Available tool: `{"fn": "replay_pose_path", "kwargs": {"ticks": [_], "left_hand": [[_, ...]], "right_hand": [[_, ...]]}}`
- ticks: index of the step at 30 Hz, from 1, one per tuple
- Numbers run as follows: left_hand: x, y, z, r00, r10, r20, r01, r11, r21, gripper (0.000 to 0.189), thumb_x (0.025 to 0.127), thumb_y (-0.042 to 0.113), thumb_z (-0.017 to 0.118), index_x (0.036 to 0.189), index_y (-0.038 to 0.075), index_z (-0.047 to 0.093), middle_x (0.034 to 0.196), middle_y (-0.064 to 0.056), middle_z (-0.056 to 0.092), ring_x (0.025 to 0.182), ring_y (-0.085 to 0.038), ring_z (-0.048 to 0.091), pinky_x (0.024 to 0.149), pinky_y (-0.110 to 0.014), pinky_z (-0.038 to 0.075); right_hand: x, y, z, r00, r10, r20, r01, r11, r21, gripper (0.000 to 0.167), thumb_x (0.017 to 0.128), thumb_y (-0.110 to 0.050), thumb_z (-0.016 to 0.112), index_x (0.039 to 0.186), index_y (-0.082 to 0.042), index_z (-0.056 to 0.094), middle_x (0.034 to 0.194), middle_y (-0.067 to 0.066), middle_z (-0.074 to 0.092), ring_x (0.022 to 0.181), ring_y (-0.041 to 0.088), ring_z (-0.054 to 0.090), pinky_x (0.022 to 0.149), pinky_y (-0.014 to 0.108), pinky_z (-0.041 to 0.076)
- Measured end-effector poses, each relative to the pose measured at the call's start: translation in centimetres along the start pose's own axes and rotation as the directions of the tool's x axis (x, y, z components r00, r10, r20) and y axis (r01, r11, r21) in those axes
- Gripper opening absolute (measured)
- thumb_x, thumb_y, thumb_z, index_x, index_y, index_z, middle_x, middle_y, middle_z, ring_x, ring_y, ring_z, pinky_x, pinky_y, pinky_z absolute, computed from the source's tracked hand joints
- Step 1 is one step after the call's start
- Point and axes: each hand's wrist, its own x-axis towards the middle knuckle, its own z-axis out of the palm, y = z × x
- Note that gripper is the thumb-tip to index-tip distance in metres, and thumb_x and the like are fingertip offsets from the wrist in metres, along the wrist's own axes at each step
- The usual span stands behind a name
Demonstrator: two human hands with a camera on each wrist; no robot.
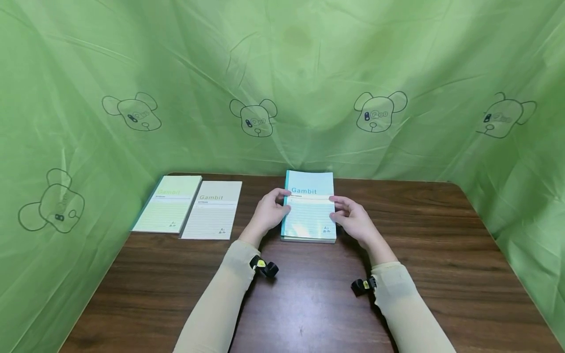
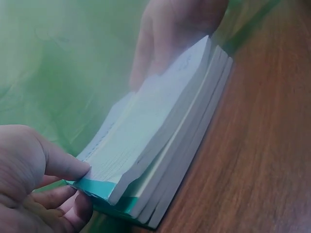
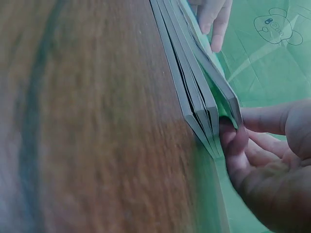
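Observation:
A stack of notebooks stands near the table's far side; its top one, a pale blue Gambit notebook (image 1: 309,218) with a teal spine, lies between my two hands. My left hand (image 1: 269,212) pinches that notebook's spine edge, thumb on the cover and fingers curled at the side. From the opposite edge, my right hand (image 1: 353,220) pinches the same notebook, its fingertips tucked underneath. The right wrist view shows a gap at this end between the top notebook and the lower notebooks (image 3: 182,63), which sit pressed together on the table.
To the left lie a pale green notebook (image 1: 169,208) and, right beside it, a whitish notebook (image 1: 212,215). The dark wooden table (image 1: 304,299) reaches back to a green curtain (image 1: 309,63) that hangs along the back and both sides.

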Motion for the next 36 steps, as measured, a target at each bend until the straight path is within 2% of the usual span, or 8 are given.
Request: {"fn": "replay_pose_path", "kwargs": {"ticks": [7,14,19,25,31,36], "left_hand": [[0.11,-0.28,0.12,1.0,0.005,0.004,-0.005,0.998,0.064,0.039,0.1,0.012,0.076,0.138,0.017,0.069,0.142,-0.01,0.066,0.084,-0.02,0.064,0.079,-0.039,0.055],[0.14,-0.03,-0.07,1.0,0.031,0.0,-0.031,0.99,0.141,0.043,0.097,0.012,0.078,0.139,0.015,0.068,0.137,-0.011,0.068,0.095,-0.023,0.066,0.089,-0.044,0.057],[-0.09,0.31,-0.22,0.999,0.041,0.02,-0.043,0.986,0.159,0.048,0.095,0.01,0.081,0.141,0.012,0.067,0.141,-0.014,0.067,0.094,-0.024,0.067,0.087,-0.044,0.058],[-0.13,0.12,-0.35,0.999,0.042,0.018,-0.044,0.985,0.17,0.051,0.094,0.012,0.084,0.142,0.013,0.067,0.145,-0.011,0.066,0.094,-0.021,0.069,0.086,-0.042,0.06],[0.05,-0.44,-0.47,0.999,0.038,0.03,-0.044,0.979,0.198,0.056,0.094,0.016,0.086,0.146,0.011,0.065,0.14,-0.011,0.065,0.096,-0.021,0.067,0.087,-0.04,0.059],[-0.03,-0.62,-0.61,0.998,0.006,0.057,-0.017,0.982,0.19,0.052,0.096,0.019,0.085,0.145,0.013,0.066,0.138,-0.008,0.068,0.101,-0.023,0.068,0.094,-0.044,0.058]], "right_hand": [[0.15,0.29,0.04,0.999,0.037,-0.012,-0.038,0.999,-0.012,0.052,0.107,-0.007,0.067,0.158,-0.008,0.056,0.153,0.022,0.061,0.114,0.03,0.068,0.093,0.03,0.054],[0.31,0.32,0.01,0.999,0.042,-0.016,-0.043,0.997,-0.057,0.055,0.106,-0.008,0.069,0.159,-0.005,0.054,0.16,0.021,0.055,0.109,0.03,0.069,0.091,0.033,0.054],[0.29,0.11,-0.09,0.998,0.057,-0.007,-0.057,0.995,-0.081,0.057,0.104,-0.007,0.072,0.158,-0.005,0.055,0.161,0.02,0.054,0.106,0.028,0.069,0.085,0.03,0.055],[0.13,-0.24,-0.13,0.998,0.066,-0.005,-0.067,0.996,-0.052,0.061,0.1,-0.006,0.078,0.156,-0.003,0.056,0.159,0.023,0.054,0.099,0.022,0.069,0.079,0.028,0.055],[0.11,-0.13,-0.21,0.997,0.083,0.002,-0.083,0.995,-0.05,0.064,0.098,-0.008,0.08,0.157,-0.003,0.055,0.157,0.021,0.057,0.103,0.023,0.068,0.08,0.029,0.054],[0.07,0.07,-0.3,0.996,0.09,0.013,-0.089,0.994,-0.059,0.065,0.099,-0.009,0.08,0.158,-0.002,0.054,0.156,0.022,0.057,0.109,0.028,0.067,0.084,0.027,0.054]]}}
